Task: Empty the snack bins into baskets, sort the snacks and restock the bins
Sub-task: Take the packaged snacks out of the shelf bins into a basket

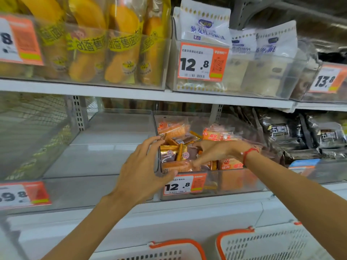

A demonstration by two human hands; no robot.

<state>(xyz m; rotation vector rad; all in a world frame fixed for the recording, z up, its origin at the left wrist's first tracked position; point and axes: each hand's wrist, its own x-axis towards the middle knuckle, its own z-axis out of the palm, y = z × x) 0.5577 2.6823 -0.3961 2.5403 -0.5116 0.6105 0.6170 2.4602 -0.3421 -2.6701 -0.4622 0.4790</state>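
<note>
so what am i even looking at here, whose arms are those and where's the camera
The camera sits on a person's head, looking forward and down, so those are the person's own bare arms; there is no robot. They face shop shelves. The left hand rests open against the near left corner of a clear snack bin tagged 12.8. The right hand reaches into it among orange snack packs; its grip is blurred. The neighbouring bin on the left looks empty. Two white baskets wait below.

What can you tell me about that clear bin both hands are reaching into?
The clear bin is a see-through plastic box on the lower shelf, open-topped and part filled with orange snack packs. A 12.8 price tag sits on its front. The left hand touches its front left corner; the right hand reaches inside.
</note>
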